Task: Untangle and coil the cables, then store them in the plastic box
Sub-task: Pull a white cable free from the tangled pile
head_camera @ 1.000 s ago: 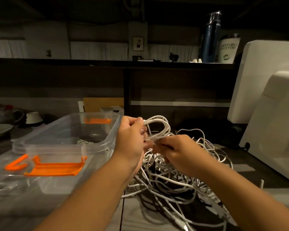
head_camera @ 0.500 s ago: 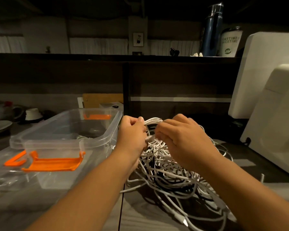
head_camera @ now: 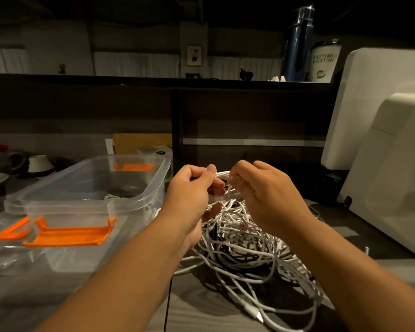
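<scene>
Since a second earlier the right hand (head_camera: 266, 195) had risen to meet the left hand (head_camera: 192, 195), both pinching a now-smaller white loop (head_camera: 222, 174) above the tangled cables (head_camera: 244, 243) on the desk (head_camera: 201, 307), so coiling seemed to be advancing while the box (head_camera: 82, 202) at nine o'clock waited.

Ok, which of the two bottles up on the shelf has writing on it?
The short white tumbler, standing right of the tall blue bottle. It has printed lettering on its side; the blue one shows none.
</scene>
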Demonstrator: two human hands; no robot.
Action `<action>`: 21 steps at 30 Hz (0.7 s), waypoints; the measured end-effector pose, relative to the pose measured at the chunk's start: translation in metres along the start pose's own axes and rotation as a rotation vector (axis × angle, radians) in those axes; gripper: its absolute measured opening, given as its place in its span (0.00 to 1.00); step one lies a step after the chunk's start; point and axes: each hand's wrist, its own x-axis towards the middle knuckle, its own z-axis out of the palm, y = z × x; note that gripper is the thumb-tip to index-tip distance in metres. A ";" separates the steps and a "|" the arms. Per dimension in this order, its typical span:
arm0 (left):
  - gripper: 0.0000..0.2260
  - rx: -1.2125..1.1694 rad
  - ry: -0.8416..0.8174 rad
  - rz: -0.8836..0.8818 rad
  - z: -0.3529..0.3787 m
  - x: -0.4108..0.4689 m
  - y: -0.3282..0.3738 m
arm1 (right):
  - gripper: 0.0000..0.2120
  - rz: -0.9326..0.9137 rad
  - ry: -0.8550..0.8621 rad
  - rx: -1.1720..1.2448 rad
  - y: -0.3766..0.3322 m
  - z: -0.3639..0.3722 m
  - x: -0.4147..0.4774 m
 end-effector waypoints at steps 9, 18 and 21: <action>0.06 0.059 -0.203 0.031 -0.004 -0.004 0.005 | 0.14 0.077 0.129 0.231 0.010 -0.011 0.002; 0.13 0.708 -0.343 0.394 -0.012 -0.004 -0.001 | 0.12 0.357 0.016 0.118 0.010 -0.012 0.003; 0.14 0.922 -0.362 0.534 -0.011 -0.005 -0.007 | 0.13 0.518 -0.132 0.166 0.010 -0.009 0.004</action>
